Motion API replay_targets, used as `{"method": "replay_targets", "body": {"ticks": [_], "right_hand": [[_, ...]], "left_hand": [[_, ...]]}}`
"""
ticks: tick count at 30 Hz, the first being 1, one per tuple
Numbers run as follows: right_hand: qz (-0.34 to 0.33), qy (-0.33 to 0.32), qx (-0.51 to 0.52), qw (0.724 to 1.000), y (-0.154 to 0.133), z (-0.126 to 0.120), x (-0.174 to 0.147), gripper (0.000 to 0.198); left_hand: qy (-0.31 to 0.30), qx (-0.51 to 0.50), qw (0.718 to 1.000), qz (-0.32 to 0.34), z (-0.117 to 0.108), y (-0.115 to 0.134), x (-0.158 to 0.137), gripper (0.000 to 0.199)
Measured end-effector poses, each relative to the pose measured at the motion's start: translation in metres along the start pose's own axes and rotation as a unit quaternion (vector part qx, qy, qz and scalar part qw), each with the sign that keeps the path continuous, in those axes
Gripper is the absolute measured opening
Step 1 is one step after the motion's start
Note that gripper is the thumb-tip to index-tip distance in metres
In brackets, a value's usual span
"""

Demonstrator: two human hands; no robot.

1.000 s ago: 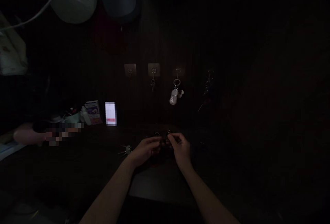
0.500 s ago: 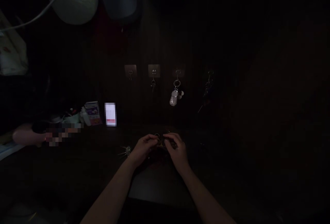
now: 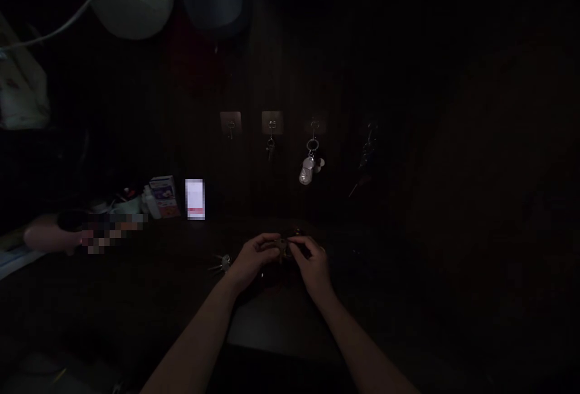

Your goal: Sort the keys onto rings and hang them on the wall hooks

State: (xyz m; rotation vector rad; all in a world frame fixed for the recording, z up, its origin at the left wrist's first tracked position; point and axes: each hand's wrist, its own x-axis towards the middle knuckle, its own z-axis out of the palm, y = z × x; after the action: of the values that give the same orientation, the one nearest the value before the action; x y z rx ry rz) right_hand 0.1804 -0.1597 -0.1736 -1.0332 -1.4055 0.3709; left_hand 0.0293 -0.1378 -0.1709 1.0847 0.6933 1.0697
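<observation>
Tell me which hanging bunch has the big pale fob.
The bunch on the third hook from left; the small keys on the second hook and dark bunch on the fourth hook show none.

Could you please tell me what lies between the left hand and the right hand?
The head view shows a small, partly yellowish item between the left hand and right hand, too dim to identify.
</observation>
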Motion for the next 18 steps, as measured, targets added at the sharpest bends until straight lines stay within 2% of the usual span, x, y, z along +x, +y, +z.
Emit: {"method": "replay_targets", "body": {"ticks": [10, 18], "right_hand": [[0.042, -0.009, 0.009, 0.999, -0.0009, 0.0010, -0.0013, 0.015], [0.049, 0.014, 0.009, 0.999, -0.0030, 0.0001, -0.0015, 0.013]], "left_hand": [[0.033, 0.100, 0.993, 0.056, 0.0039, 0.0052, -0.0030, 0.041], [0.085, 0.114, 0.985, 0.099, 0.0022, 0.0059, -0.0016, 0.038]]}}
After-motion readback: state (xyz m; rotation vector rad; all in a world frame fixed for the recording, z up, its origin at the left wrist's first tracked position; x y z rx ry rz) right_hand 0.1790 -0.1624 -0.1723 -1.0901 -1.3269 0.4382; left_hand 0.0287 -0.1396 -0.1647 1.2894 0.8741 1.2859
